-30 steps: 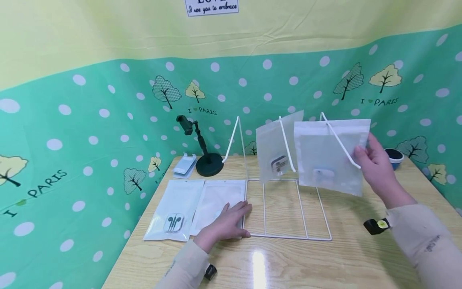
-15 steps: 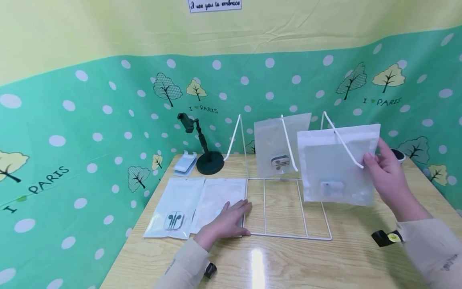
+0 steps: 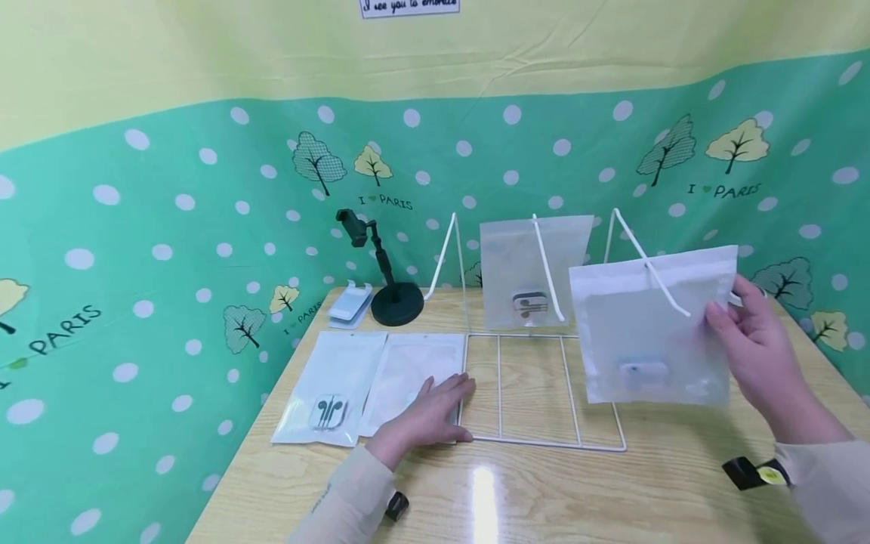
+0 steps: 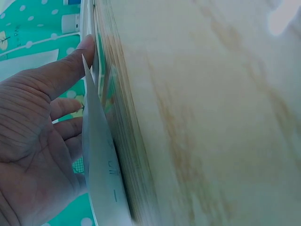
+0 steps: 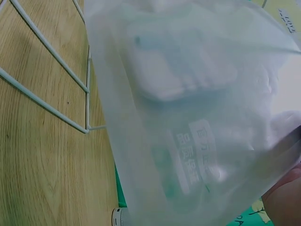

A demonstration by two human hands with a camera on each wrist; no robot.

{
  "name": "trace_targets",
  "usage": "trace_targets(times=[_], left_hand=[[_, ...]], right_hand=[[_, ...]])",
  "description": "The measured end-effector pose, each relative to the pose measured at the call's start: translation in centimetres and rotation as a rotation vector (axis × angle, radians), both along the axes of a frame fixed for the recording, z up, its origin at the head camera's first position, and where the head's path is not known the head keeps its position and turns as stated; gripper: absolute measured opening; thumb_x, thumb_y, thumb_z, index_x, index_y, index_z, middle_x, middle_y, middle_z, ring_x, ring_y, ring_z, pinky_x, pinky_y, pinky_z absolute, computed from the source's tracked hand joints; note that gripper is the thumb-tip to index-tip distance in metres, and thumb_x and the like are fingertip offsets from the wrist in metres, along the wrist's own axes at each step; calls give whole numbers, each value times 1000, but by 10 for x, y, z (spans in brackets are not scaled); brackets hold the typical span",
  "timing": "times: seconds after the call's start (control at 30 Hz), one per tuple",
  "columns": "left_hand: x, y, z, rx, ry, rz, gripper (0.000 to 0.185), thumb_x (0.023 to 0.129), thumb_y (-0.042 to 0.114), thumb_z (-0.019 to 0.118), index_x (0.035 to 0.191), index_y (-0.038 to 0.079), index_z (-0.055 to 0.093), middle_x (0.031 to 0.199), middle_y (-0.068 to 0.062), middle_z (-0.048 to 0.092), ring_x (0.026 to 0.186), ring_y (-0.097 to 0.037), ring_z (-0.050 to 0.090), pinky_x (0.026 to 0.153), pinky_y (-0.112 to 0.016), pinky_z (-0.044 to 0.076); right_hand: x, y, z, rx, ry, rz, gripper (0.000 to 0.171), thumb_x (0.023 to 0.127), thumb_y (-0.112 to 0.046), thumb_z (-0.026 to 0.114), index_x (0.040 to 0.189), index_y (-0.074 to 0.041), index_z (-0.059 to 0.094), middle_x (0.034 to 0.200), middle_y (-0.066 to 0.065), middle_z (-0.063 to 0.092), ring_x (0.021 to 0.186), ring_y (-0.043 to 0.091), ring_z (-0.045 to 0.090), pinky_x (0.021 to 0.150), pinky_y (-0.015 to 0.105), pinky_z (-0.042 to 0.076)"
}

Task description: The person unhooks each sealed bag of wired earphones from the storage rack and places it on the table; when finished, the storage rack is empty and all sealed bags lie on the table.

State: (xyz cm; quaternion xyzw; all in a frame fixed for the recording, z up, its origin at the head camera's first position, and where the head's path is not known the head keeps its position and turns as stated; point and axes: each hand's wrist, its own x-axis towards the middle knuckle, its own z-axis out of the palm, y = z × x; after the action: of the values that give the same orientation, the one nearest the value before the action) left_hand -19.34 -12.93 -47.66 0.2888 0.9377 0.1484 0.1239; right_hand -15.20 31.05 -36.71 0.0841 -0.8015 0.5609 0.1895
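Hands: right (image 3: 761, 347) pinches upright pouch (image 3: 655, 329), long axis sideways.

"I PARIS" with a heart repeating on the green dotted wall cloth (image 3: 204, 249) beside its trees, partly cropped sign (image 3: 410, 7) above it reading "see you to embrace", Chinese print on the held frosted pouch (image 5: 197, 155) showing too blurred to read

Wall sign (image 3: 410, 7) cut off at top, pouch (image 5: 197, 117) contents blurred — label unreadable

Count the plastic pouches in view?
4: one in the right hand, one hanging on the wire rack, two flat on the table, left and under the left hand.
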Motion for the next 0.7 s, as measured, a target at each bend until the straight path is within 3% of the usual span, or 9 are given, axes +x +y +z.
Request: trace_targets(times=[0.17, 0.4, 0.7], left_hand=[[0, 0, -1, 7, 3, 3, 88, 78, 43, 80, 150, 15, 39, 157, -8, 32, 146, -22, 24, 117, -57, 11], [0, 1, -1, 10, -7, 9, 87, 78, 43, 80, 150, 15, 39, 157, -7, 31, 146, -21, 23, 117, -56, 10], [0, 2, -1, -2, -5, 6, 87, 78, 44, 79, 150, 15, 39, 157, -8, 31, 146, -22, 24, 117, -56, 11]], right_hand=[[7, 2, 0, 7, 33, -7, 54, 103, -7, 42, 154, -21, 30, 119, -16, 57, 97, -4, 59, 66, 12, 49], [15, 3, -1, -75, 72, 37, 53, 101, -1, 44, 152, -14, 34, 116, -11, 62, 93, -1, 63, 67, 12, 49], [27, 6, 1, -18, 29, -6, 54, 101, -2, 44, 152, -16, 34, 112, -17, 63, 91, -4, 62, 61, 15, 48]])
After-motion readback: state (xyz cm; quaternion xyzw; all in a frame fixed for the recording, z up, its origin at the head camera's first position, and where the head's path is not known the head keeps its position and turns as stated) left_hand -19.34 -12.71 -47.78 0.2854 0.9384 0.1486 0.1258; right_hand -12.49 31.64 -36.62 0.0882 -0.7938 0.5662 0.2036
